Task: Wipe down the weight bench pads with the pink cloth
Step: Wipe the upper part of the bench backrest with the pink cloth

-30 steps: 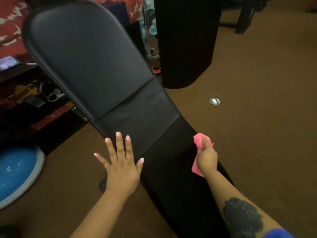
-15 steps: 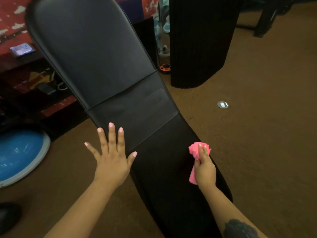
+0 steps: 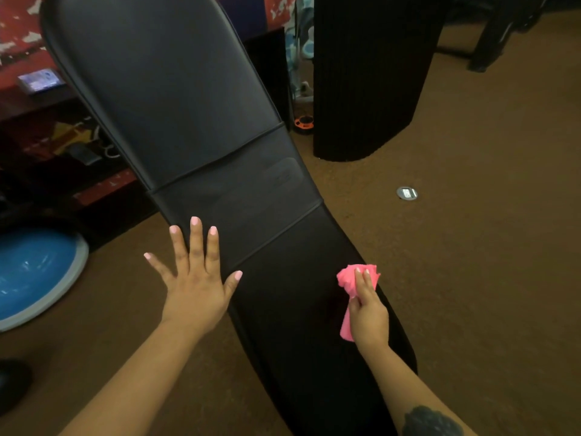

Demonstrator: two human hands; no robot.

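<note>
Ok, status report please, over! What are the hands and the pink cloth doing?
Left hand open, flat at bench pad edge. Right hand shut on pink cloth, pressed to seat pad. Nothing in the way.

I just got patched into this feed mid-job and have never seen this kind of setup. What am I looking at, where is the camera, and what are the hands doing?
There is no machine here: a person works with bare hands. The single picture comes from a wide-angle camera on their head, looking forward and down, so the arms enter from the bottom edge. The long black shape running up the middle is the weight bench pad, with seams across it. The left hand is spread open, fingers over the pad's left edge; whether it presses down is unclear. The right hand grips a bunched pink cloth against the pad's right side. Around it lies brown carpet, a blue dome-shaped object at left and a black ribbed column behind.
</note>
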